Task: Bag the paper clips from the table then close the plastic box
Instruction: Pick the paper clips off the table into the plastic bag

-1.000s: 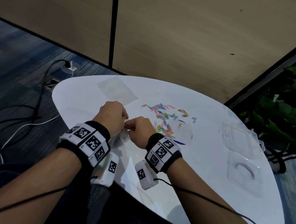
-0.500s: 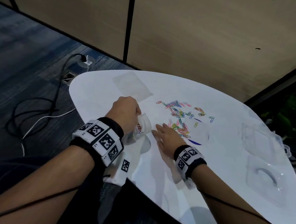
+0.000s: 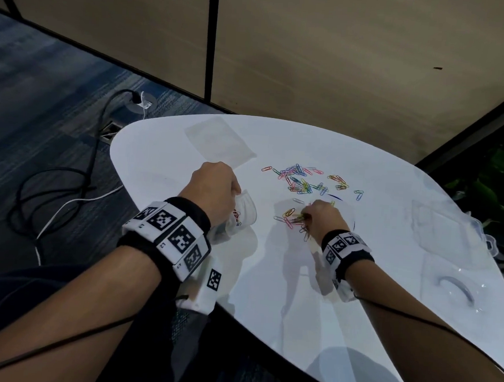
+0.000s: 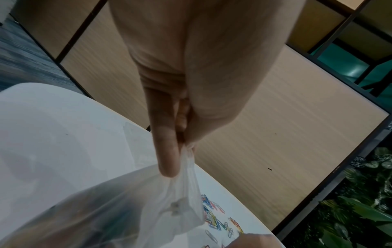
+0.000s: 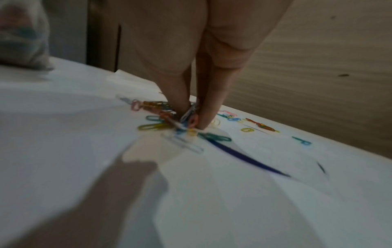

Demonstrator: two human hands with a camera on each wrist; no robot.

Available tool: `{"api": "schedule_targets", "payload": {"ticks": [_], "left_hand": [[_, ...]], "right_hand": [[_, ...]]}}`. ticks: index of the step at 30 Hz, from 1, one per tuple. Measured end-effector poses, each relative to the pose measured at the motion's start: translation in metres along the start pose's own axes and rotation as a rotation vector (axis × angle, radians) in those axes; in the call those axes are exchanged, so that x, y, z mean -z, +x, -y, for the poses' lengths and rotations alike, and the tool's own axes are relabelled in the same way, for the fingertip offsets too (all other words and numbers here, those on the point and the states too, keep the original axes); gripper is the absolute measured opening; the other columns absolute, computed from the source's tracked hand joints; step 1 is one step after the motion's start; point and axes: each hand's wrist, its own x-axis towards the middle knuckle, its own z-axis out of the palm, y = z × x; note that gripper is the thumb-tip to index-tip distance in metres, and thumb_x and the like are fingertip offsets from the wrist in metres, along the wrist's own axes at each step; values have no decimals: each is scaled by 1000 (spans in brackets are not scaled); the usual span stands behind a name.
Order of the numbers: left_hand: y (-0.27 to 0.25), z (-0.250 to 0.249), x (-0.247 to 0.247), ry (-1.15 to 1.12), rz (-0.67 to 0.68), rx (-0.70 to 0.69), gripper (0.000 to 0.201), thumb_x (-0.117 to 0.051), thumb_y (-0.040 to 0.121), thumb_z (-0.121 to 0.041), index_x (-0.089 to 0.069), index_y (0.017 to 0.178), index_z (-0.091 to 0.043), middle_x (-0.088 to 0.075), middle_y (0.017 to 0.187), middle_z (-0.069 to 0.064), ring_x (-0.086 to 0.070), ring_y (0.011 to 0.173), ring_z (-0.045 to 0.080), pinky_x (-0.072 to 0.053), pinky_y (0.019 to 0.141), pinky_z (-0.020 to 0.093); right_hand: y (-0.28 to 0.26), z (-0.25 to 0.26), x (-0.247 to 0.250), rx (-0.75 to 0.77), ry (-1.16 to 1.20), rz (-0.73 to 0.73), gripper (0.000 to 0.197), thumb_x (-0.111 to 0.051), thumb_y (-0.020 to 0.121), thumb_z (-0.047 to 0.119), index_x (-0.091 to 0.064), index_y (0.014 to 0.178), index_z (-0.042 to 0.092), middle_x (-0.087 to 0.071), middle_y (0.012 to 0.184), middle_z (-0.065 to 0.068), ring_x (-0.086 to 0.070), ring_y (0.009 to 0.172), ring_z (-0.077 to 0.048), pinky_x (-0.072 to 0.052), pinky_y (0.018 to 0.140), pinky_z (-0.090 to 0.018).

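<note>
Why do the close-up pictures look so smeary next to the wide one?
Head view: fairly sharp, dim light, soft shadows of both arms on the white table. Right wrist view: motion blur smears the paper clips that the right hand gathers. Left wrist view: the left hand and plastic bag sit too close, so they look soft.

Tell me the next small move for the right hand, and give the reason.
Probably lift the pinched clips and carry them to the bag. The right hand already has its fingertips closed on a bunch of paper clips on the table, and the left hand holds the plastic bag just beside it.
</note>
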Motion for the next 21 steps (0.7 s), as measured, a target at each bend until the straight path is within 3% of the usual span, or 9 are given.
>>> {"api": "schedule_targets", "payload": {"ticks": [4, 7, 9, 13, 17, 21], "left_hand": [[0, -4, -1, 11, -11, -2, 24, -55, 94, -6, -76, 99, -17, -71, 113, 7, -70, 99, 28, -57, 91, 35], [0, -8, -2, 33, -22, -5, 25, -55, 94, -7, -77, 101, -17, -71, 116, 6, -67, 107, 27, -54, 94, 31], [-1, -10, -2, 25, -18, 0, 25, -55, 94, -6, -76, 101, -16, -71, 115, 6, -68, 105, 27, -54, 94, 31], [-1, -11, -4, 20, -26, 5, 25, -55, 94, -5, -76, 102, -16, -70, 116, 5, -67, 107, 26, -53, 91, 29], [-3, -13, -6, 1, -52, 9, 27, -54, 93, -4, -77, 100, -17, -73, 110, 6, -68, 104, 26, -54, 91, 30], [-3, -14, -5, -2, -81, 6, 26, -55, 93, -5, -77, 99, -17, -73, 110, 7, -68, 105, 26, -51, 91, 29]], "right_hand": [[-1, -5, 12, -338, 477, -76, 15, -72, 83, 8, -79, 94, 13, -76, 92, -3, -71, 84, -19, -55, 86, -25], [-10, -11, 18, -565, 978, -43, 14, -82, 73, 11, -80, 87, 16, -77, 81, -5, -75, 78, -22, -59, 86, -33], [-18, -5, 30, -586, 1283, -57, 18, -81, 74, 4, -79, 91, 9, -77, 82, -11, -74, 78, -24, -59, 84, -33], [-40, 42, 70, -399, 1779, 68, 23, -68, 83, -6, -70, 106, -3, -73, 93, -12, -71, 85, -19, -58, 76, -21], [-54, 94, 87, -294, 1869, 188, 18, -63, 86, -8, -67, 102, -2, -72, 87, -11, -71, 79, -16, -59, 75, -20], [-55, 128, 69, -316, 1687, 121, 16, -68, 83, -7, -71, 92, 5, -72, 89, -15, -68, 79, -22, -59, 77, -26]]}}
